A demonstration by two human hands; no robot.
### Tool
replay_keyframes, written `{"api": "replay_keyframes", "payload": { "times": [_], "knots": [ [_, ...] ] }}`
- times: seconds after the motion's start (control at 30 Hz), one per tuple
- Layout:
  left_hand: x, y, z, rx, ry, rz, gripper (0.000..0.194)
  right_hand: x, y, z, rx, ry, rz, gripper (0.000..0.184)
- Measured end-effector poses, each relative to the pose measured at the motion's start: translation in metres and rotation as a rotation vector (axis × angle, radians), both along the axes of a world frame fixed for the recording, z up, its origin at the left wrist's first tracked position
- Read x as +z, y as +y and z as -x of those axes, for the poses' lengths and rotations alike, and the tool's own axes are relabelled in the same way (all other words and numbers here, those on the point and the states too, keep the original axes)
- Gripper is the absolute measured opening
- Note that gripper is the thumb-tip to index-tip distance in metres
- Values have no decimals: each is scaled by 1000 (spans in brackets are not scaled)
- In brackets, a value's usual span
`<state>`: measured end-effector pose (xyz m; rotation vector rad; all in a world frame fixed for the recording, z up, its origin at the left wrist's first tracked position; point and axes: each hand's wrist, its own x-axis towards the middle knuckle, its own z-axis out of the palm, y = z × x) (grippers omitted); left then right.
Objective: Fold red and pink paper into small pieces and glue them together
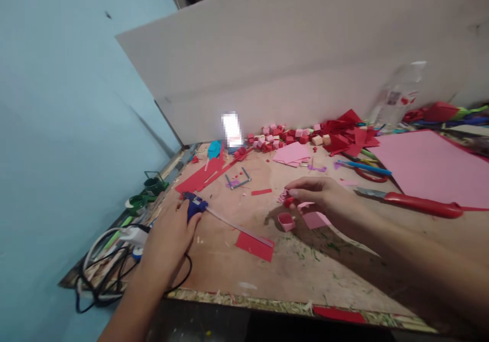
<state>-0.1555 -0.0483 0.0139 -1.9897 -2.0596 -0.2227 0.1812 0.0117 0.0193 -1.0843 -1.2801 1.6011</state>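
One small, open-topped pink paper box [286,223] sits on the bench [225,273], and it's our landmark for the action! Just beyond it, the right hand [323,193] has fingertips pinched on a curly pink paper piece [281,196], a bit of red [289,202] showing beneath the fingers. Over to the left of the box, the left hand [168,235] is wrapped around a blue glue gun [195,205], its handle hidden under the palm; a long clear glue stick [231,224] runs from the gun towards the box, its end over a red paper rectangle [255,246] on the near left. Just right of the box lies a folded pink paper piece [315,220], and further right, well apart, a red-handled knife [422,203]. Far beyond the box, what a crowd: pink and red paper cubes [273,139] heaped by the board [290,52]!
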Motion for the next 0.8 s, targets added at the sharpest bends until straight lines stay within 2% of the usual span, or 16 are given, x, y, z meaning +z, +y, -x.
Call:
{"api": "replay_keyframes", "payload": {
  "times": [0.1,0.17,0.23,0.3,0.4,0.5,0.57,0.73,0.8],
  "knots": [
    [17,-1,-30,-156,-138,-5,35,0,1,-2,23,3,-25,24],
    [25,8,-55,-358,-321,44,32,1,1,-3,14,-7,-39,23],
    [26,25,-78,-588,-481,200,33,3,2,-3,0,-42,-51,20],
    [22,43,-96,-713,-582,376,38,5,3,-4,10,-113,-81,17],
    [11,61,-111,-814,-789,604,36,10,4,-9,33,-250,-216,17],
    [-1,64,-120,-908,-979,710,48,13,1,-14,39,-363,-378,18],
    [-6,63,-124,-953,-960,679,46,15,-4,-16,23,-402,-447,16],
    [-14,64,-128,-1024,-783,529,6,17,-16,-15,-12,-510,-493,10],
    [-16,62,-128,-1004,-769,523,10,19,-21,-15,-6,-552,-504,9]
  ]
}}
